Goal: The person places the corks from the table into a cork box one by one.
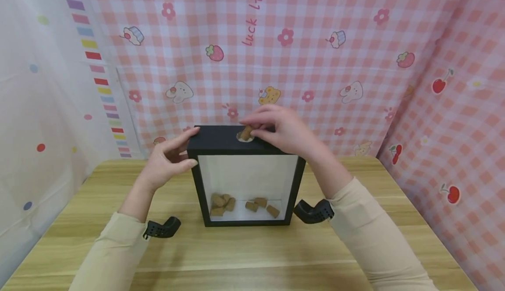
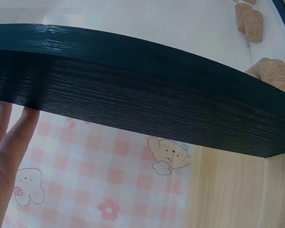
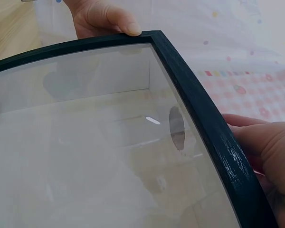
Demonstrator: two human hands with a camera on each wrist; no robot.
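A black-framed shadow box (image 1: pixel 215 140) with a clear front stands upright on the wooden table. My right hand (image 1: pixel 287 129) pinches a cork (image 1: pixel 246 132) between thumb and fingers at the round hole in the box's top. With its thumb at the front edge and fingers around the upper left corner, my left hand (image 1: pixel 159 161) holds the box. In the left wrist view, fingertips (image 2: pixel 26 121) reach the far edge of the black side. Several corks (image 1: pixel 222 202) lie piled inside at the lower left, and 3 more corks (image 1: pixel 260 202) lie toward the right.
The wooden table (image 1: pixel 236 260) runs under the box and both forearms. A pink checked curtain (image 1: pixel 315 63) hangs behind and on the right; a white dotted cloth (image 1: pixel 43 107) hangs on the left. Black wrist mounts (image 1: pixel 313 212) stick out from both sleeves.
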